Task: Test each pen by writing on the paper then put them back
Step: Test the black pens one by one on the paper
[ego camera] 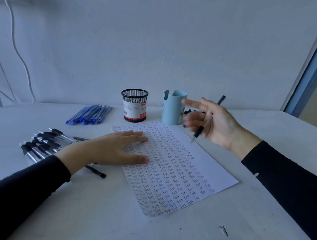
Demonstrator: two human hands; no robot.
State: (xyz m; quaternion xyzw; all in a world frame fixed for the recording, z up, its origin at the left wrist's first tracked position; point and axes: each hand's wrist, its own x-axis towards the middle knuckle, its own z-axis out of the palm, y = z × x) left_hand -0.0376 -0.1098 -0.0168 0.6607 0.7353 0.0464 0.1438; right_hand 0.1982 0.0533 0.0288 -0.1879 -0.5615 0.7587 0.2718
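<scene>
A white paper [198,158] covered with rows of the handwritten word "Test" lies in the middle of the table. My left hand [114,150] presses flat on its upper left part, fingers straight. My right hand [212,121] hovers above the paper's right edge, palm turned toward me, with a black pen [199,131] held loosely between its fingers, tip pointing down; the fingers are blurred. A heap of black pens [42,145] lies left of my left wrist. A bundle of blue pens [90,114] lies further back.
A black mesh pen cup [134,105] and a light blue cup [173,107] stand behind the paper. More black pens [189,112] lie behind my right hand. A screw [224,230] lies near the front edge. The wall is close behind.
</scene>
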